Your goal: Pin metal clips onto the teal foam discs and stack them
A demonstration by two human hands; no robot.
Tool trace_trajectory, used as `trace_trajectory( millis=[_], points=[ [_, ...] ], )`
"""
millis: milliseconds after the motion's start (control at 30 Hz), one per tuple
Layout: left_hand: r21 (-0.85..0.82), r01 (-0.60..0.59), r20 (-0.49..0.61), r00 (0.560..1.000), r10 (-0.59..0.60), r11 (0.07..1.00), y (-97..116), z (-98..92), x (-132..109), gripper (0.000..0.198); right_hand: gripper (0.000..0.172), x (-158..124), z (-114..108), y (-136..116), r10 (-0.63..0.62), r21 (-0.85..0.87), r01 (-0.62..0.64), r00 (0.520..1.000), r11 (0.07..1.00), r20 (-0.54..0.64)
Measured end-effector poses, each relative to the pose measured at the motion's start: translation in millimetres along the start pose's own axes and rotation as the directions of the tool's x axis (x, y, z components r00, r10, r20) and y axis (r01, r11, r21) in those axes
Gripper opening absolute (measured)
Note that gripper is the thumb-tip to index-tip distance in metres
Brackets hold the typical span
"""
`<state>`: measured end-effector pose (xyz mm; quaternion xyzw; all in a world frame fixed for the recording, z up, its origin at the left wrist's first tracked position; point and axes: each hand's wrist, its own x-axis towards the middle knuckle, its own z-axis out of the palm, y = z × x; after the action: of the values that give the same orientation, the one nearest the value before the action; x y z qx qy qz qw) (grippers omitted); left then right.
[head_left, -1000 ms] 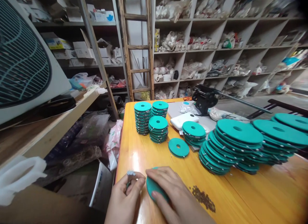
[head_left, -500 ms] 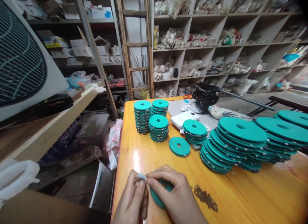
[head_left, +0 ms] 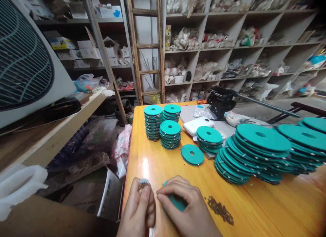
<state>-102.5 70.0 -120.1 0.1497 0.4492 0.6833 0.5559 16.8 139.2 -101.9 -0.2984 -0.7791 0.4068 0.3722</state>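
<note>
Teal disc: flat, round, matte, mostly covered; at 6 o'clock on the orange table, pinched at its edge by the right hand, fingers curled
Left hand: at the disc's 9 o'clock, fingertips pressed together on a small silver metal cluster
Dark small parts: heap at 3 o'clock
Lone holed disc: 12 o'clock
Shelf boxes: 10 o'clock, print too blurred to read

right hand gripping teal disc; left hand pinching staples
</note>
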Motion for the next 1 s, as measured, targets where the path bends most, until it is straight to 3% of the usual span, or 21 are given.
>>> trace_trajectory(
  millis=[133, 300, 467, 700, 867, 1000],
  points=[
    [0.028, -0.04, 0.026, 0.999, 0.039, 0.999, 1.3, -0.6, 1.3, 0.044, 0.016, 0.6, -0.4, -3.1, -0.081, -0.021, 0.081, 0.997, 0.996, 0.019],
    [0.061, -0.034, 0.051, 0.998, 0.031, 0.998, -0.6, -3.2, 2.9, 0.041, 0.016, 0.9, 0.0, -5.0, -0.095, -0.006, 0.095, 0.995, 0.995, 0.013],
    [0.041, -0.005, 0.021, 1.0, 0.004, 0.999, -1.0, -4.0, 1.4, 0.04, 0.016, 1.4, 0.3, -4.0, -0.087, 0.001, 0.087, 0.996, 0.996, 0.011],
    [0.0, 0.049, -0.085, 0.995, -0.049, 0.999, 2.4, -0.2, -0.6, 0.055, 0.016, -1.1, -0.1, -1.5, -0.024, -0.023, 0.024, 1.0, 0.999, 0.02],
    [-0.011, 0.038, -0.066, 0.997, -0.038, 0.999, 2.2, 1.7, 0.9, 0.05, 0.015, -1.3, 0.3, -0.4, 0.015, -0.031, -0.015, 1.0, 0.999, 0.004],
    [0.018, 0.034, -0.116, 0.993, -0.032, 0.999, 2.4, 0.7, -0.4, 0.049, 0.015, -1.0, -0.5, -1.2, -0.014, -0.026, 0.014, 1.0, 1.0, 0.023]
  ],
)
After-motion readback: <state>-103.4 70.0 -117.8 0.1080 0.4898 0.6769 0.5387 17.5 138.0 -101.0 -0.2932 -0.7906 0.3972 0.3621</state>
